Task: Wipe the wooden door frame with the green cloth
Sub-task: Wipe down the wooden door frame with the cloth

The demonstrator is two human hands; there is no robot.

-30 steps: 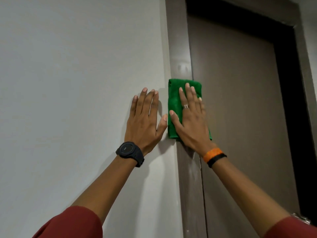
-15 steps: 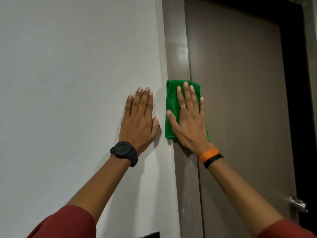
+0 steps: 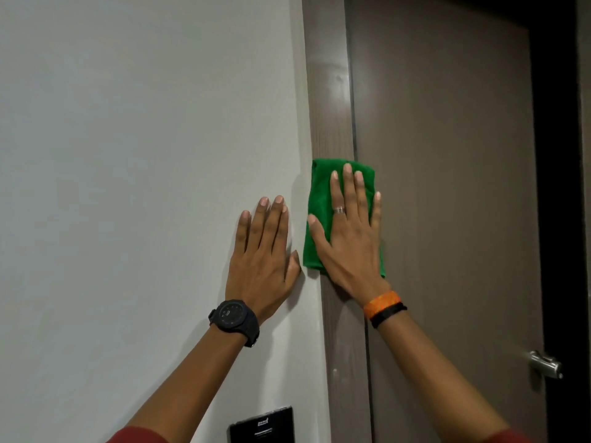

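Observation:
A folded green cloth (image 3: 319, 203) lies flat against the brown wooden door frame (image 3: 331, 91), a vertical strip between the white wall and the door. My right hand (image 3: 350, 235) presses on the cloth with fingers spread, pointing up; it covers the cloth's lower right part. My left hand (image 3: 263, 251) rests flat on the white wall just left of the frame, fingers together, holding nothing. Its thumb nearly touches the cloth's lower left edge.
The brown door (image 3: 447, 187) fills the right side, with a metal handle (image 3: 545, 362) at lower right. A dark gap (image 3: 556, 155) runs along the door's far edge. A black wall panel (image 3: 260, 425) sits low on the white wall (image 3: 144, 155).
Both hands and the cloth have slid down the frame and wall. The view has tilted down, bringing the door handle and the black wall panel into sight.

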